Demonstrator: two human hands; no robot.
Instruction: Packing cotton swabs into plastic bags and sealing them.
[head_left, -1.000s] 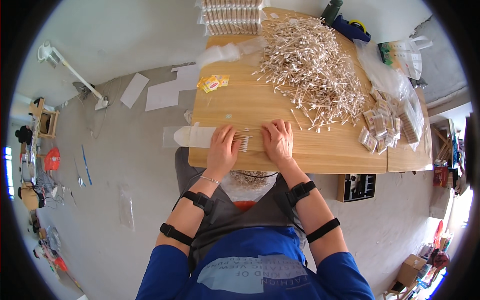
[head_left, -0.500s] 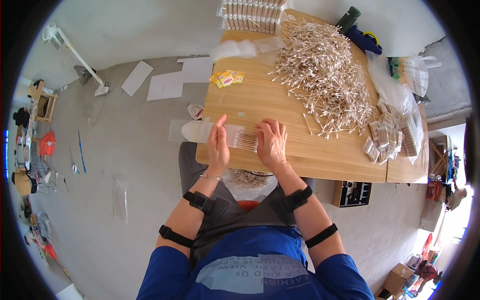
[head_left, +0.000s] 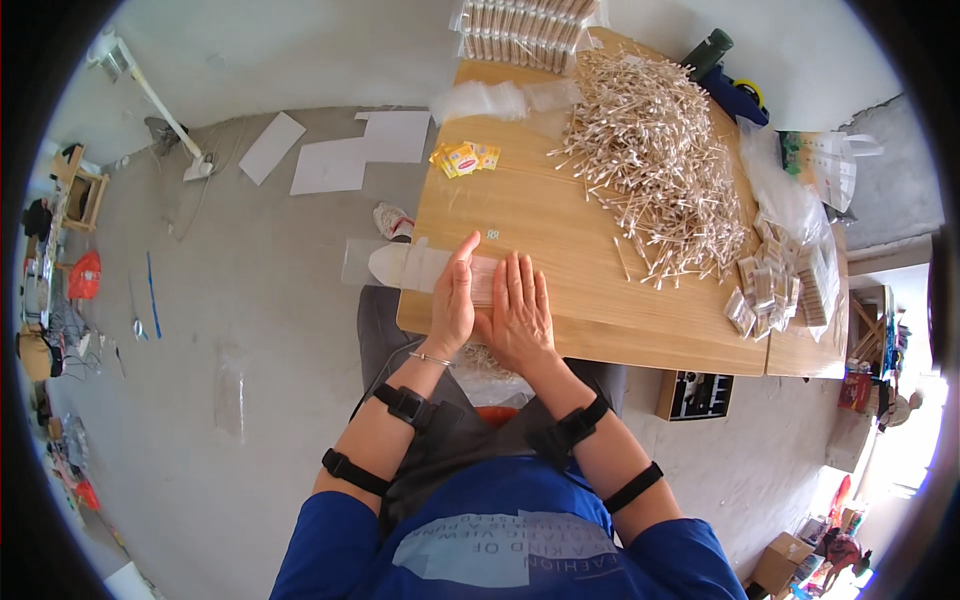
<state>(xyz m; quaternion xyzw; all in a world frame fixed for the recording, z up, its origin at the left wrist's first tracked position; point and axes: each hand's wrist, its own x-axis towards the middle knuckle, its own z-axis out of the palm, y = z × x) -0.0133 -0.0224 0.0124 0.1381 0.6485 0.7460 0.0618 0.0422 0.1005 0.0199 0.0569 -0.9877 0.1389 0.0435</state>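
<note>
We press flat left hand (head_left: 452,300), right hand (head_left: 517,312) on swab bag (head_left: 420,266); bag lies sideways, sticks out left.

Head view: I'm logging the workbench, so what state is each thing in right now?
Clear bag: flat, overhanging the table's left edge, part-filled with sticks.
Left hand: on edge, against the bag.
Right hand: flat, palm down.
Swab pile: loose, spread out.
Small packets: filled, heaped.
Wooden table: bearing all.
</note>
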